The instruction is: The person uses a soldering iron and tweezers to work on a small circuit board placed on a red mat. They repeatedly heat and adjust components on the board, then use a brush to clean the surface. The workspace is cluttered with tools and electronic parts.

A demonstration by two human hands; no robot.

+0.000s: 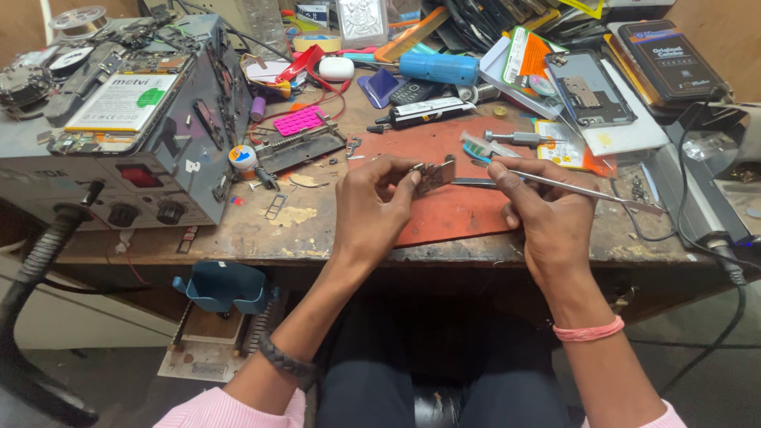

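The left hand (pixel 372 202) pinches a small metal phone part (pixel 434 174) between thumb and fingertips and lifts it just above the red work mat (pixel 444 210), tilted toward the face, which seems meant to bring its fine detail close and into the light. The right hand (pixel 547 210) is closed around a pair of slim metal tweezers (pixel 583 190), gripped near the middle like a pen, the rear end trailing out to the right; the working tip is hidden behind the fingers, so whether it touches the part cannot be told. Both hands hang over the front edge of the worn wooden bench (pixel 261 230), close to the body, probably for steadiness. A grey power supply (pixel 151 166) with a phone battery on top stands to the left (well clear of the mat), and an opened phone frame (pixel 590 91) lies on white card at the far right, within reach.
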